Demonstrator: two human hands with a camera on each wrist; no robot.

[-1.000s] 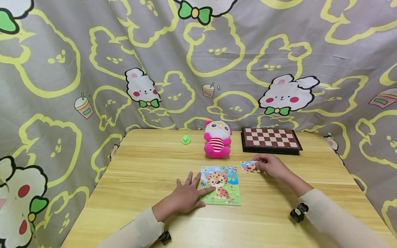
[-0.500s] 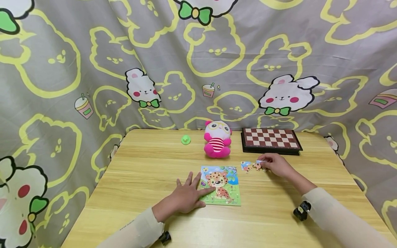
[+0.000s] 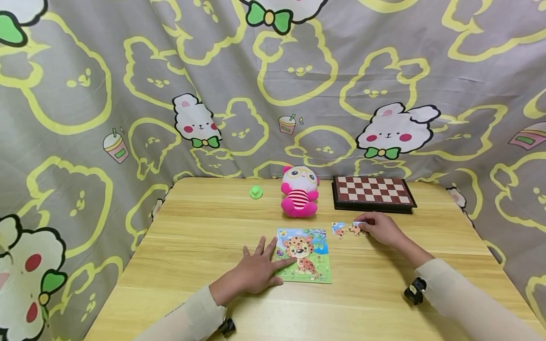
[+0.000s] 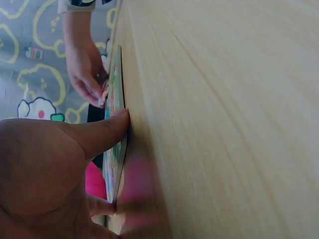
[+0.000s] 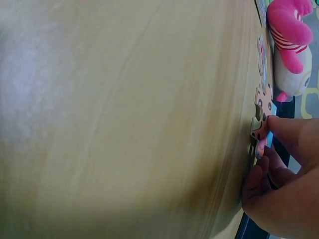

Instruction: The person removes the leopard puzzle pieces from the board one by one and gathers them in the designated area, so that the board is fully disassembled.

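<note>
A square jigsaw puzzle (image 3: 319,264) with a spotted leopard cub lies on the wooden table, its picture looking filled in. My left hand (image 3: 258,271) rests spread over its left side, the index finger and thumb reaching onto it or its edge. To the right of the puzzle, my right hand (image 3: 381,228) pinches a jigsaw piece (image 5: 262,112) with brown-spotted orange and blue on it, low over the tabletop. Another loose jigsaw piece (image 3: 339,230) lies just left of that one, with a small gap between. Part of the pinched piece is hidden behind my fingers.
Behind the puzzle sits a pink and white plush toy (image 3: 299,192). A small green duck (image 3: 256,192) stands to its left. At the back right lies a checkered board box (image 3: 372,190). A patterned curtain (image 3: 239,85) hangs along the table's far edge.
My right hand has shifted slightly right with the jigsaw piece, parting it from the other loose piece. It has barely moved in the last half second. The left hand has stayed put.
</note>
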